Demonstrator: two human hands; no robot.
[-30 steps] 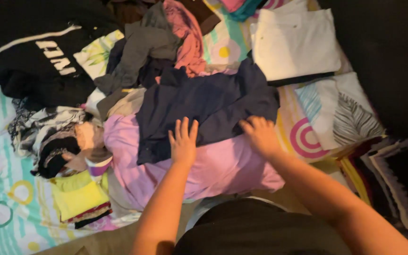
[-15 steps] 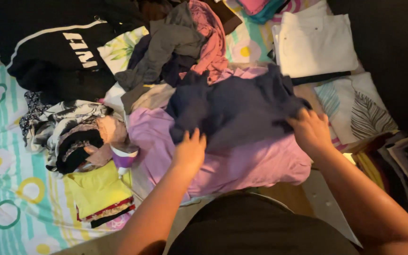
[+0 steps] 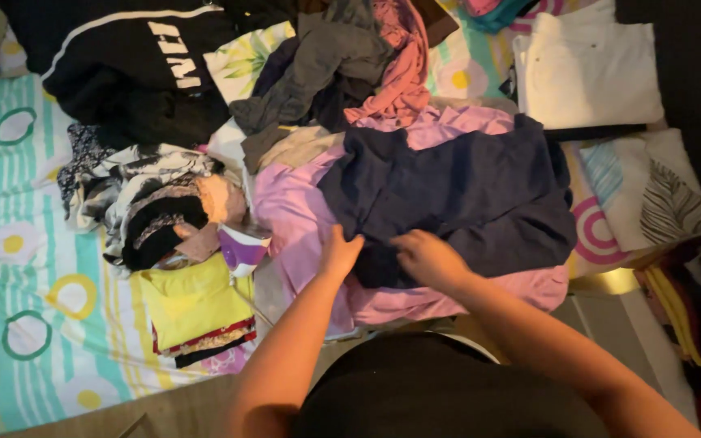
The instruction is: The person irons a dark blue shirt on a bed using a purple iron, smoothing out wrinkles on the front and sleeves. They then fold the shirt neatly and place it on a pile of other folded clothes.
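Fingers of the left hand (image 3: 341,253) curled together at the near edge of a dark navy garment (image 3: 456,195), pinching its hem by the look of it, though the grip itself hidden under the knuckles; fingers of the right hand (image 3: 427,258) bent and close, pressed onto the same near edge just beside the left, whether clamped on the cloth or only resting not to be told. Both hands near each other, almost touching, forearms reaching in from the bottom of the view.

Navy garment spread flat on top of a lilac garment (image 3: 302,219), the lilac showing at the left, along the near side and at the far edge; both lying on a bed sheet (image 3: 34,268) striped in teal with ring and flower prints.

Left of the hands — a folded yellow piece (image 3: 192,302) atop a small stack, and a rumpled black-and-white patterned heap (image 3: 135,195). Farther off, a black top with white lettering (image 3: 131,65); a grey garment (image 3: 326,65) tangled with a pink one (image 3: 395,73); a white folded piece (image 3: 586,69) at the far right; a patterned pillow (image 3: 651,195) beside the navy cloth.
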